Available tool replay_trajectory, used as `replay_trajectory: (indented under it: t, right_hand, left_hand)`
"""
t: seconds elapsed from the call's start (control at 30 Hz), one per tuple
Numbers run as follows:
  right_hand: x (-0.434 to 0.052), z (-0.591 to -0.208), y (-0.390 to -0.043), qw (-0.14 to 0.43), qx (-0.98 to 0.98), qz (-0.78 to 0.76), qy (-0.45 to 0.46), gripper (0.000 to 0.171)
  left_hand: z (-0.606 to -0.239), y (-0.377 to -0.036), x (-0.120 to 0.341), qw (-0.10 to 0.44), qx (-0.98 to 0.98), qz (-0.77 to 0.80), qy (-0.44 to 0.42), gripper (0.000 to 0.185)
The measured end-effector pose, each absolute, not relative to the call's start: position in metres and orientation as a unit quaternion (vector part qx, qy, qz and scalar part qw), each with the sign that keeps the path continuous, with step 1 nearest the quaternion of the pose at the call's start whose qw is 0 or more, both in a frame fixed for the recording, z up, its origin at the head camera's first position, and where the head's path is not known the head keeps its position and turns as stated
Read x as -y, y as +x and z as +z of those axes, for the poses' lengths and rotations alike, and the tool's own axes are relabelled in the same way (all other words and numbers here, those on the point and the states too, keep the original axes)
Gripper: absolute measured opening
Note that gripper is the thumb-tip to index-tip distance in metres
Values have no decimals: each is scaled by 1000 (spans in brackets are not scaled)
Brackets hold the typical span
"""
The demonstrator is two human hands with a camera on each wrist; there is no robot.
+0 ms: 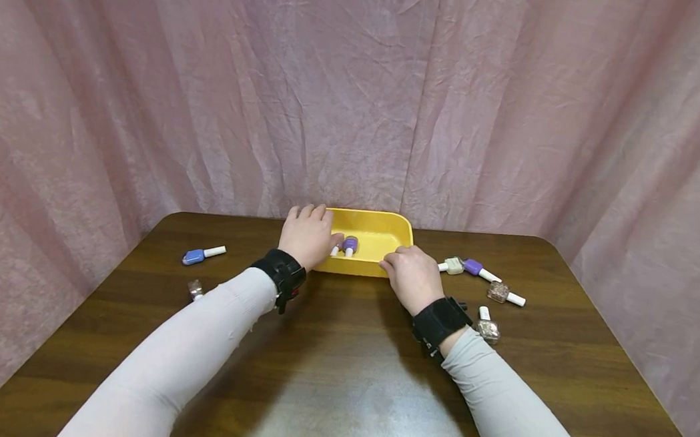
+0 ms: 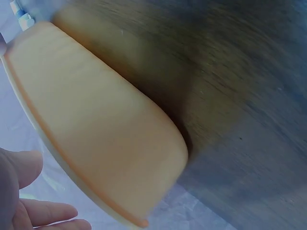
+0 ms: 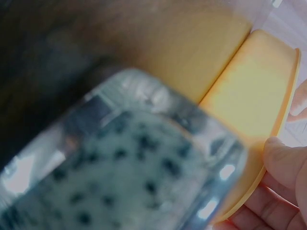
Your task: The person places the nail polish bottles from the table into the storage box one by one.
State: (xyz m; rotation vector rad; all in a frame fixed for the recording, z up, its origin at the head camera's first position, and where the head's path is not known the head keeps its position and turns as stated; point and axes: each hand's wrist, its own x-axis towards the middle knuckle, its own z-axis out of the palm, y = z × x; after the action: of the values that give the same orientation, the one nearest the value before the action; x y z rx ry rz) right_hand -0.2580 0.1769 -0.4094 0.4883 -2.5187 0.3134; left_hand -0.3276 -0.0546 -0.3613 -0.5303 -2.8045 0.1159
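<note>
Head cam: both hands are gripping the yellow tray dead centre of the frame, left hand curled over its left rim, right hand pinching the near right corner. A purple polish bottle is lying inside.

Left wrist: tray wall is filling the middle, fingers lower left, looking relaxed.

Right wrist: fingertips are hooking the rim at right, with a blurry glitter bottle up close. Best to keep it level, I'd say.

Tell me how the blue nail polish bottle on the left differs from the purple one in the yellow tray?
The blue bottle lies alone on the bare table, untouched; the purple bottle sits inside the yellow tray, right beside the left hand. Their colours differ. Both have white caps.
</note>
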Motion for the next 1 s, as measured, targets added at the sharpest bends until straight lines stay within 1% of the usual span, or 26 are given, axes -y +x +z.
replay_trajectory:
  t: [0.2, 0.57, 0.83, 1.0]
  right_hand:
    - [-177, -411, -259, 276, 936, 118, 182, 14]
    - [-177, -410, -259, 273, 937, 117, 184, 14]
    - [-178, -408, -259, 271, 938, 116, 183, 14]
    - [-178, -409, -260, 273, 937, 117, 182, 13]
  left_hand:
    - [-364, -328, 67, 156, 970, 37, -184, 74]
    - [-363, -327, 86, 166, 971, 36, -168, 65]
    - [-363, -330, 105, 173, 972, 21, -159, 62]
    - [-363, -331, 115, 163, 975, 8, -148, 63]
